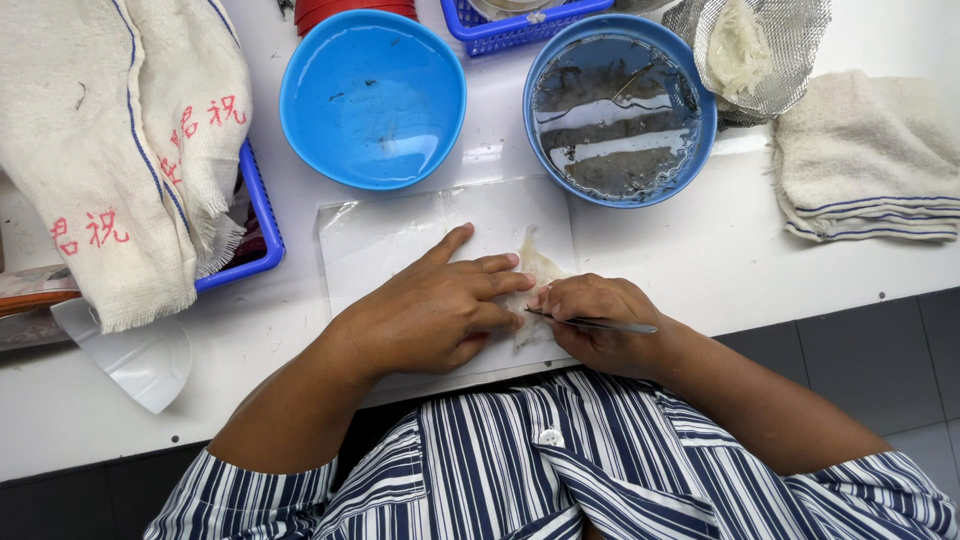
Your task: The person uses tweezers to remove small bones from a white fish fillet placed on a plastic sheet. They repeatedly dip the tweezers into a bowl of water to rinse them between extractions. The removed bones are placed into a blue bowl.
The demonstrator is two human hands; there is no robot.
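Left hand [435, 315] flat, fingers [495, 285] together, pinning pale fibrous piece [535, 272] to clear sheet [400, 235], presumably to steady it. Right hand [590, 320] pinching metal tweezers [600, 324], tips at left fingertips. Beyond fingers: light blue bowl [372, 100], clear water; darker bowl [620, 110], water with dark specks. Mesh strainer [765, 45] holding whitish clump.

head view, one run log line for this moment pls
left hand pressing pale piece flat on clear sheet | right hand holding tweezers at piece | two blue bowls behind
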